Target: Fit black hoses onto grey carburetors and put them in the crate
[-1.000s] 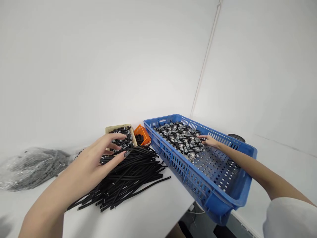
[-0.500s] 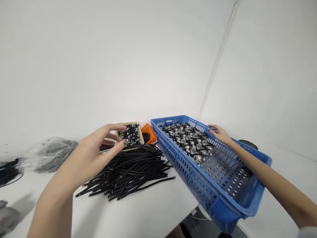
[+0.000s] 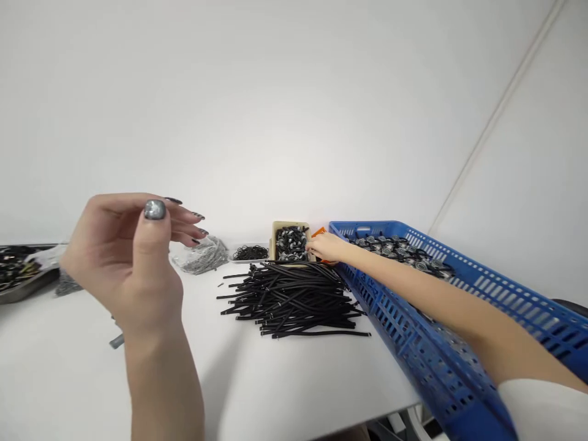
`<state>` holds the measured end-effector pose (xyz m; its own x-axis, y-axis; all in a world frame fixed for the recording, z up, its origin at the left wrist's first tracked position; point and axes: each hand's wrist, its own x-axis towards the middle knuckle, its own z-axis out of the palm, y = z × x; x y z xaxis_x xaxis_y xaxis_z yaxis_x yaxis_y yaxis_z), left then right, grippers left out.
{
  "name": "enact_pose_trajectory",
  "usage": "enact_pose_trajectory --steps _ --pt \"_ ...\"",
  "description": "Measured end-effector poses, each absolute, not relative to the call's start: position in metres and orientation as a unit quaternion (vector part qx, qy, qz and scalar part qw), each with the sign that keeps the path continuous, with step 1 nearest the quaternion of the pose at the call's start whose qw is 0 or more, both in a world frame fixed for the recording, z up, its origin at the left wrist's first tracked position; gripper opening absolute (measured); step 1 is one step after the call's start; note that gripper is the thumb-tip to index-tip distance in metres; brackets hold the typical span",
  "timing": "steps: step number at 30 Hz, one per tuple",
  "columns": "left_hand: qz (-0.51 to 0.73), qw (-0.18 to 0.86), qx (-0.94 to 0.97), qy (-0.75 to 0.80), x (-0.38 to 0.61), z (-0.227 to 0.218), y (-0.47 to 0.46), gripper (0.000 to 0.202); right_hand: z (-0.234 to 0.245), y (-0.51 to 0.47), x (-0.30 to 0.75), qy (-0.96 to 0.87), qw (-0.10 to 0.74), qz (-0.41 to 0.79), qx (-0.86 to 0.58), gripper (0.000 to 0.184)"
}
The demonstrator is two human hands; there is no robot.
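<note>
My left hand is raised above the left part of the white table, palm turned inward. Its fingers are loosely curved, the thumb stands apart from them, and nothing shows between them. My right hand reaches to the right rim of a cream bin, fingertips drawn together by the small black and silver parts in it. Whatever those fingers pinch is hidden. Beside that hand, an orange basket is mostly covered. In front of the bin lies a pile of black cords with pale-tipped ends.
A blue crate with rows of black and silver parts stands at the right, under my right forearm. Left of the bin are a shallow tray of thin black loops, a clear plastic bag and a metal tray.
My right hand has left the blue crate's far rim and moved left to the cream bin. My left hand has drawn back from the bin and turned upward. The view has swung left.
</note>
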<state>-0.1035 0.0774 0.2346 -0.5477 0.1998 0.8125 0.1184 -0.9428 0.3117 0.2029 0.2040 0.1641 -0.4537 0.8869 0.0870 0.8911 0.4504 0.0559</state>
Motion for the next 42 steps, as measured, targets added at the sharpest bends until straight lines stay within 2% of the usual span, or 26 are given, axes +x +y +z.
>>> enact_pose_trajectory --steps 3,7,9,15,19,23,26,30,33,35,37,39,42 --pt "0.872 0.005 0.46 0.167 -0.111 0.236 0.068 0.006 0.14 0.251 0.17 -0.835 0.054 -0.039 -0.546 0.018" --pt "0.863 0.031 0.454 0.219 -0.117 0.236 0.056 0.011 0.12 0.284 0.144 -0.806 0.139 -0.006 -0.576 0.023" --pt "0.863 0.035 0.448 0.229 -0.12 0.236 0.052 0.013 0.117 0.288 0.141 -0.781 0.212 0.014 -0.587 0.021" --pt "0.878 0.082 0.429 0.196 -0.121 0.233 0.06 0.018 0.125 0.261 0.153 -0.64 0.515 0.053 -0.569 0.015" --pt "0.832 0.088 0.518 0.177 -0.099 0.225 0.074 0.013 0.139 0.227 0.15 -0.587 0.618 0.121 -0.51 0.018" --pt "0.719 0.137 0.641 0.23 -0.059 0.215 0.082 0.006 0.158 0.196 0.139 -0.557 0.638 0.31 -0.432 0.028" --pt "0.543 0.137 0.774 0.297 -0.034 0.2 0.084 0.007 0.17 0.182 0.144 -0.553 0.617 0.381 -0.411 0.039" --pt "0.362 0.12 0.849 0.367 -0.048 0.159 0.084 0.015 0.18 0.173 0.167 -0.585 0.594 0.371 -0.409 0.058" --pt "0.321 0.117 0.792 0.506 -0.104 0.111 0.079 0.017 0.185 0.168 0.184 -0.584 0.604 0.352 -0.413 0.053" --pt "0.345 0.049 0.679 0.646 -0.153 0.078 0.071 0.027 0.19 0.163 0.191 -0.571 0.619 0.342 -0.416 0.048" --pt "0.343 -0.002 0.602 0.721 -0.201 0.051 0.063 0.036 0.194 0.157 0.195 -0.554 0.636 0.336 -0.42 0.044" --pt "0.314 -0.029 0.56 0.766 -0.24 0.031 0.059 0.044 0.198 0.152 0.196 -0.544 0.647 0.333 -0.417 0.042" --pt "0.252 -0.033 0.572 0.78 -0.275 0.015 0.067 0.042 0.2 0.146 0.196 -0.545 0.653 0.327 -0.412 0.04"
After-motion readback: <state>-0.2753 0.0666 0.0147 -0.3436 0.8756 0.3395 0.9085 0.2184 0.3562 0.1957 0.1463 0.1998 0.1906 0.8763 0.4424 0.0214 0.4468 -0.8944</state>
